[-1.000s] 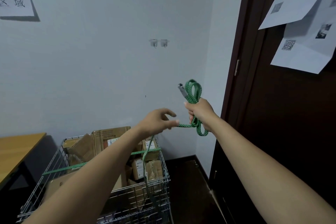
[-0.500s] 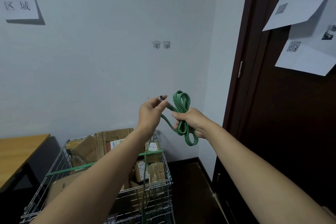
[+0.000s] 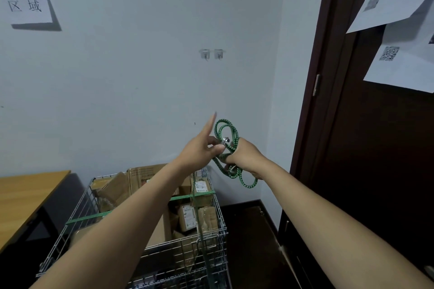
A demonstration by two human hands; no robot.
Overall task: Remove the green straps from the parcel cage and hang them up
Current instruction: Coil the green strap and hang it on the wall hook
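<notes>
While bunched in loops at chest height before the wall, green strap held by right hand, fingers closed round it. Metal end pinched by left hand, forefinger pointing up. Below, parcel cage of boxes, another strap across it. Above, two wall hooks.

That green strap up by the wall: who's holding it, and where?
The right hand grips the coiled green strap around its bunched loops; the left hand pinches its metal end.
</notes>
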